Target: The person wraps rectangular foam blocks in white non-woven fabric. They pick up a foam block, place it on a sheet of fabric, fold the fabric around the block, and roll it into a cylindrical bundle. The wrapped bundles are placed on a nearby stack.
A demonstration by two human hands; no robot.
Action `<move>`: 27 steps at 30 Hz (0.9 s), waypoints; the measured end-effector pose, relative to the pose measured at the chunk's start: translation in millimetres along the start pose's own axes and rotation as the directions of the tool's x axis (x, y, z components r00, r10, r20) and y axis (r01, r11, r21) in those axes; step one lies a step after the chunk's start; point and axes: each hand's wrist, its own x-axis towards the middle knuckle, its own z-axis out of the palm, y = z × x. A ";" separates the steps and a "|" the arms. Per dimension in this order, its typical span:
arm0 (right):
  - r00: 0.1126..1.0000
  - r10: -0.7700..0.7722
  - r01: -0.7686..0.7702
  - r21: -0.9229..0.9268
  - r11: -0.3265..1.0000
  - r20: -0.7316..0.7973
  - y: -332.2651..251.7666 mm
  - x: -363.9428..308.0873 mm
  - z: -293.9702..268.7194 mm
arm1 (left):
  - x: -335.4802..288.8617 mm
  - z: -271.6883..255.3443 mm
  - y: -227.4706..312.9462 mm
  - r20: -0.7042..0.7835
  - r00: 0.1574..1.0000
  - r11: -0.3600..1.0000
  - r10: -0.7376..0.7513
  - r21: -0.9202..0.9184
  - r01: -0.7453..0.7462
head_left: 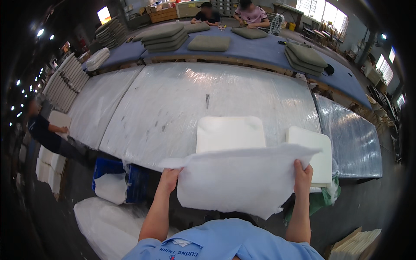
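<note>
The sheet (236, 182), white and soft-looking, hangs between two hands in front of the person's body, at the near edge of the desk (173, 99). The fingers of the left hand (172, 177) are clamped on its left side, and those of the right hand (303, 173) on its right side. Near each hand an upper corner of the sheet sticks out sideways; its lower edge is uneven, with a ragged right corner.

Just beyond the sheet, a white pad (229, 133) with rounded corners lies on the desk, its near end hidden behind the sheet; whether the two touch, I cannot tell. A second pad (320, 158) lies to the right, just beside the right hand. The desk is covered in shiny clear film.

Near the left forearm stands a blue bin (138, 184) with white material (111, 188) in it, and below that lies a big whitish bundle (102, 219). A green bag (320, 207) is beyond the right forearm, and a pile of pale sheets (359, 245) lies at lower right.

Past the desk runs a blue desk (255, 47) bearing green cushions (209, 43), some stacked. Two people (208, 16) are at its far side. Another person (47, 132) stands at far left, one hand at a pale cushion (60, 118).
</note>
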 end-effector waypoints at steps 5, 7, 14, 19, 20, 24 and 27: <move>0.999 -0.029 0.030 -0.065 0.997 0.019 7.6 97.7 35.1 | 65.3 38.1 33.6 -0.186 0.982 0.990 -0.043 0.125 0.067; 0.998 -0.016 0.026 -0.146 0.989 0.068 10.5 140.7 58.3 | 88.8 36.2 43.1 -0.191 0.981 0.986 -0.011 0.164 0.043; 0.987 0.053 0.001 -0.334 0.943 0.152 20.8 259.9 111.1 | 183.0 70.7 49.2 -0.104 0.991 0.994 -0.081 0.058 0.087; 0.988 0.049 0.000 -0.325 0.946 0.144 47.9 328.0 156.9 | 264.6 80.9 49.6 -0.158 0.981 0.983 -0.112 0.125 0.133; 0.989 0.057 -0.011 -0.310 0.951 0.138 52.5 341.0 160.3 | 283.4 83.5 47.9 -0.154 0.982 0.980 -0.113 0.146 0.136; 0.983 0.085 0.000 -0.468 0.884 0.160 82.6 370.2 174.1 | 336.1 60.8 27.6 -0.206 0.970 0.964 -0.126 0.206 0.168; 0.992 0.021 0.042 -0.485 0.874 0.124 128.7 365.8 139.8 | 352.0 50.7 2.4 -0.201 0.958 0.933 -0.203 0.259 0.252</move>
